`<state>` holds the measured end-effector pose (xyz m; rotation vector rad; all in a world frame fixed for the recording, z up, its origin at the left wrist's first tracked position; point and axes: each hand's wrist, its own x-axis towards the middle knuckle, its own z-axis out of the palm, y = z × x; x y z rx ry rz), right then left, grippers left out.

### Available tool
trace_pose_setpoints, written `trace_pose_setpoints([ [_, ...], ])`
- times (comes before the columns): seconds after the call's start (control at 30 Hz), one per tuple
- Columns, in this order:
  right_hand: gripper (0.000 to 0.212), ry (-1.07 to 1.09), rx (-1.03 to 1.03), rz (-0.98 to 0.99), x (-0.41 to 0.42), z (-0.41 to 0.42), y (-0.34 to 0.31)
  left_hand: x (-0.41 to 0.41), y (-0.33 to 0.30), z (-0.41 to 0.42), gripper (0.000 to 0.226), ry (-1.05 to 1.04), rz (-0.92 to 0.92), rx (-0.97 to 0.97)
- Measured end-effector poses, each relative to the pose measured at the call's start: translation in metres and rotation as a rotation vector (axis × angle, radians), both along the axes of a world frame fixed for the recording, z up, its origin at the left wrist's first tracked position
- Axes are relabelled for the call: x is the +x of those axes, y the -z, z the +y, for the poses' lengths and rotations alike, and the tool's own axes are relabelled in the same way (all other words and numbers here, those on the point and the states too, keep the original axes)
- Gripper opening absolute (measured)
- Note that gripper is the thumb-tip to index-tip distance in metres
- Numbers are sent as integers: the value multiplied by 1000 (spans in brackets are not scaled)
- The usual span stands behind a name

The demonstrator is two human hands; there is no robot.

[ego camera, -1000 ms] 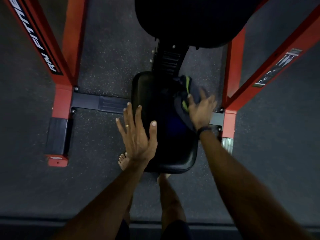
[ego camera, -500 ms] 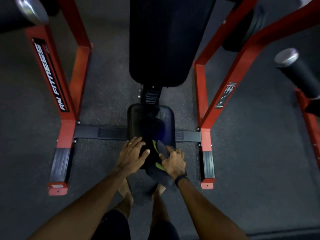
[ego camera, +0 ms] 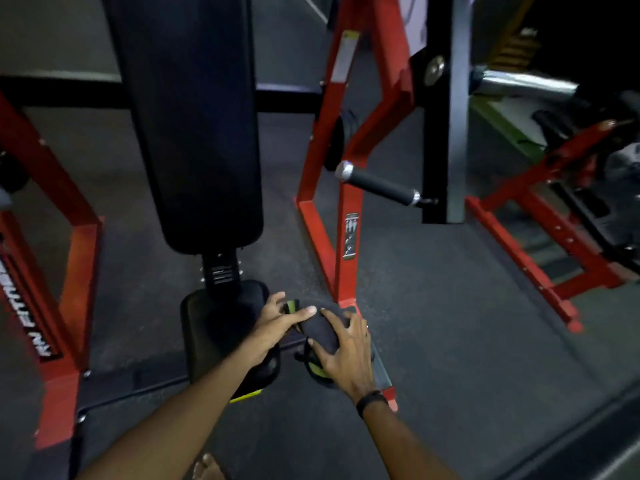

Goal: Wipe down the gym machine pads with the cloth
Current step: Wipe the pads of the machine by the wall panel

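cloth, dark with yellow-green trim, sits low in the centre of the frame, bunched between both hands just off the right edge of the seat pad. its long axis runs from upper left to lower right: one trimmed end peeks out near the left hand's fingers, the other hangs below the right hand's palm, where a yellow-green patch shows.

left hand reaches in from the lower left, wrist over the seat pad's right edge, fingers curled, with the thumb laid across the top of the cloth, pinching its upper end. right hand comes from the lower right with a dark band on the wrist; its fingers are spread and bent over the cloth's middle, clasping it from above. thumb tip and the right index fingertip nearly meet on the fabric.

seat pad is black and glossy, its long axis running from the lower centre up toward the black bracket that joins it to the back pad. back pad is a long black cushion rising to the top of the frame, leaning slightly left at the top.

red frame flanks the pads on both sides; a black grip handle with chrome end juts out at centre right. floor is dark speckled rubber. bare toes show at the bottom edge.
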<state>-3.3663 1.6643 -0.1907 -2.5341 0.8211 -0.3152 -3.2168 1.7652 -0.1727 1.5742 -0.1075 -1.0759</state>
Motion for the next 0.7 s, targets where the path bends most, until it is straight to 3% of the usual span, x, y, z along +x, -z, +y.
trace_pose_setpoints([
  [0.07, 63, -5, -57, -74, -22, -21, -17, -15, -21, -28, 80, 109, -76, -14],
  [0.17, 82, 92, -97, -134, -58, -57, -40, -42, -55, -70, 44, 263, -185, -63],
  [0.2, 91, 131, -93, -148, -71, -69, -46, -53, -66, -86, 42, 303, -245, -82],
  [0.27, 105, 190, -77, -177, -104, -95, -58, -78, -91, -121, 48, 401, -394, -131],
  [0.5, 137, 212, -70, -282, -204, -180, -109, -154, -173, -243, 34, 788, -1030, -230],
  [0.6, 135, 231, -183, -187, -243, -226, -142, -180, -212, -283, 33, 877, -1134, -303],
  [0.7, 108, 256, -325, 77, -268, -269, -184, -193, -238, -310, 32, 918, -1197, -348],
])
